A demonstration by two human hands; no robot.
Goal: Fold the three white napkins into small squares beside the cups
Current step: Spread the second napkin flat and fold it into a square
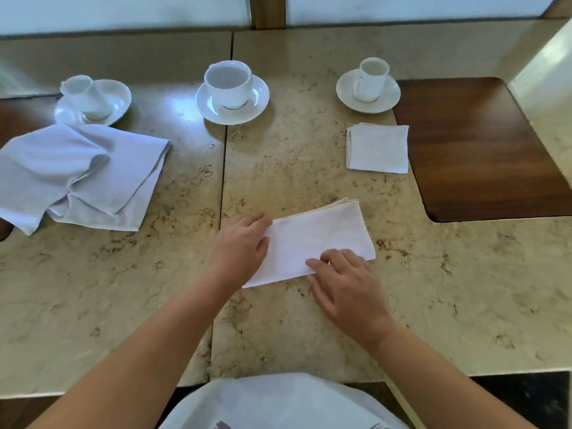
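Middle napkin (312, 243) is a rectangle at table centre. My left hand (240, 246) pinches its left edge, right hand (343, 283) presses flat, fingers straight. Fold left-to-right, align corners, then crease.

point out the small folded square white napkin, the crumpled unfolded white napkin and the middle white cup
small folded square white napkin (378, 148), head view, centre of top layer
crumpled unfolded white napkin (77, 174), head view, middle folds
middle white cup (228, 88), head view, front wall

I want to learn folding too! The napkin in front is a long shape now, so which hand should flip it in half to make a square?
Probably the left hand. It already holds the left short end of the rectangular napkin, ready to carry it over. The right hand rests on the near edge and can keep the cloth from sliding.
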